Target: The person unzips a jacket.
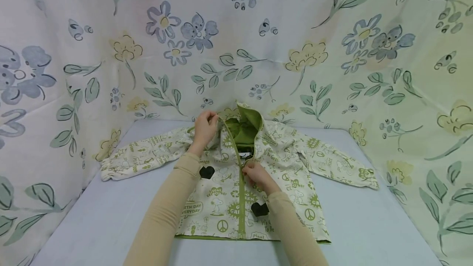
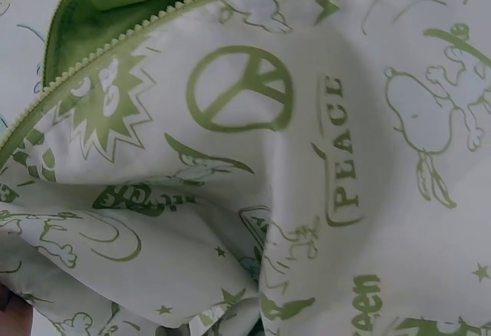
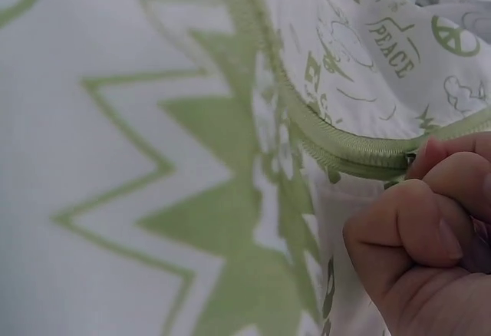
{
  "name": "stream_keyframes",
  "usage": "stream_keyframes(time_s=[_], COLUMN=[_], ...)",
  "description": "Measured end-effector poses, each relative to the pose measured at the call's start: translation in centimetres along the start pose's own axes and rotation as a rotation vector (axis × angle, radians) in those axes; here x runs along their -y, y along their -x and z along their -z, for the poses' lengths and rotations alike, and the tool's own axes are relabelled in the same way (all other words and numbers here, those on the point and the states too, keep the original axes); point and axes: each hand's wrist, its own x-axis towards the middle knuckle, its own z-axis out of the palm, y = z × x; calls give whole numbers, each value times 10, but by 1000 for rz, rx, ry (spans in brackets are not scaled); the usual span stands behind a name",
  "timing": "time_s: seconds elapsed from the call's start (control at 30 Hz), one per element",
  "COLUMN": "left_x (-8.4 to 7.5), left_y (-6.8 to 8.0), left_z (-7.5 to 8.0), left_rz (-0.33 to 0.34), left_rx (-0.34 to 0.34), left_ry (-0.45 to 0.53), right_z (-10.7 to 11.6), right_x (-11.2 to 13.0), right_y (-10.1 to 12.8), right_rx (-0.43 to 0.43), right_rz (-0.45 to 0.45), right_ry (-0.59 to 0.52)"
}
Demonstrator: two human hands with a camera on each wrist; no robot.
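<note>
Hands (image 1: 230, 153) on jacket (image 1: 221, 192), zipper (image 1: 242, 200) half closed

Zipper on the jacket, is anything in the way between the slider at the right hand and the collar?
Nothing visible blocks it. The right hand pinches the zipper at the slider, and above it the open teeth run clear to the collar, held taut by the left hand. The jacket lies flat.

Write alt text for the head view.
A person's right hand pinches the zip of a printed jacket lying flat on a table, while the left hand grips the collar by the green-lined hood.
</note>
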Motion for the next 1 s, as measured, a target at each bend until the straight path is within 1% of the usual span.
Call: stream_keyframes(time_s=[0.07,0.17,0.2,0.23,0.27,0.33,0.4,0.43,0.47,0.5,0.57,0.63,0.7,0.77,0.83,0.9,1.0], left_x=[2,5,5,5,6,4,3,2,1,0,-1,-2,0,2,6,10,16], left_y=[2,6,7,9,12,17,25,29,33,36,43,48,51,52,53,53,54], left_z=[2,3,3,2,0,-5,-12,-15,-18,-20,-25,-27,-28,-29,-29,-29,-30], left_rz=[12,12,0,-29,-71,-179,-331,-407,-472,-522,-588,-611,-612,-614,-610,-598,-545], left_rx=[1,23,30,32,31,39,66,101,153,222,365,486,555,583,598,609,626], left_ry=[4,-11,-21,-32,-57,-99,-145,-165,-192,-196,-222,-246,-284,-329,-370,-402,-400], right_z=[0,0,1,1,2,2,3,3,3,3,4,5,6,6,7,8,8], right_x=[1,2,3,4,4,6,8,9,10,11,13,16,19,20,22,23,24], right_y=[1,3,4,5,5,6,6,6,5,5,4,4,5,5,7,8,10], right_rx=[-2,-10,-12,-16,-19,-20,-21,-23,-24,-25,-27,-24,-17,-10,-10,-17,-31], right_rz=[2,2,-1,-3,-5,-9,-6,0,7,14,39,61,74,90,97,111,101], right_ry=[-5,6,13,21,28,39,51,53,56,58,67,63,50,31,-1,-6,-35])
